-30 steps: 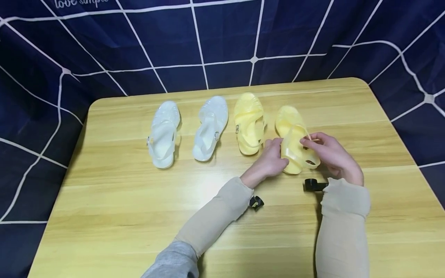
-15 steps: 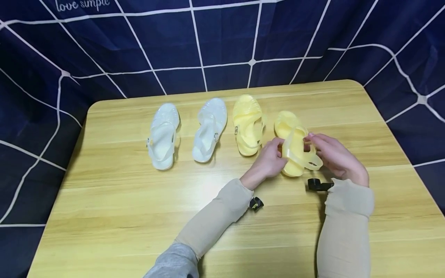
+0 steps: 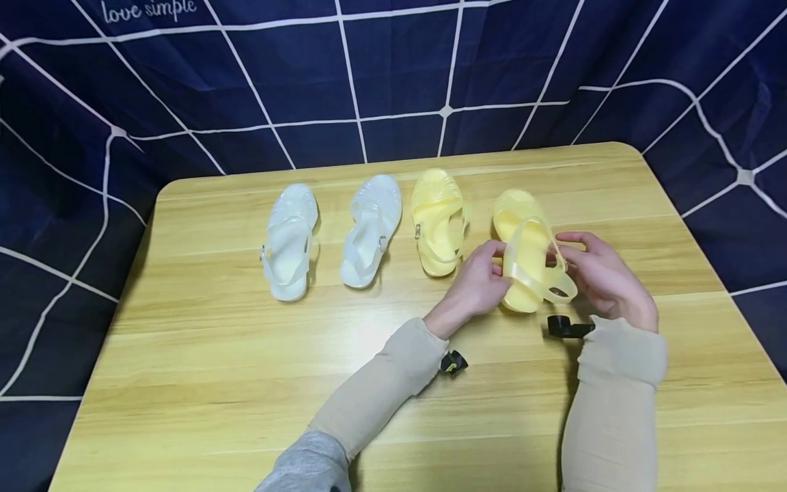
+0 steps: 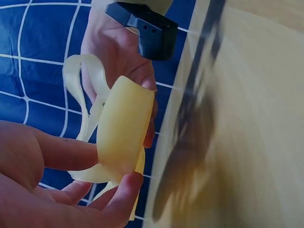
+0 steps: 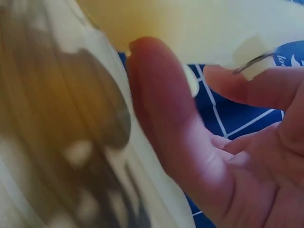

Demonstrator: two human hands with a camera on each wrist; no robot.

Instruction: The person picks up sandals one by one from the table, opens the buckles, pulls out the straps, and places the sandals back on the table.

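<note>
yellow semi-translucent sandal point(image 3: 529, 251), rounded toe point(image 3: 514, 203), ribbon-flat straps point(image 4: 72, 84), between bare hands point(image 3: 473, 281)

The right yellow sandal point(image 3: 529, 253) is flanked by the left hand point(image 3: 473, 283) and the right hand point(image 3: 609, 280); its far end is left open. Leftward passage is obstructed by the left yellow sandal point(image 3: 438, 229) and white sandals point(image 3: 371, 229). Wide room is left on the table point(image 3: 209, 383), near left and far right.

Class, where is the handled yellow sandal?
In the head view, the handled sandal is right of centre, between left hand and right hand, right of the other yellow sandal.
</note>
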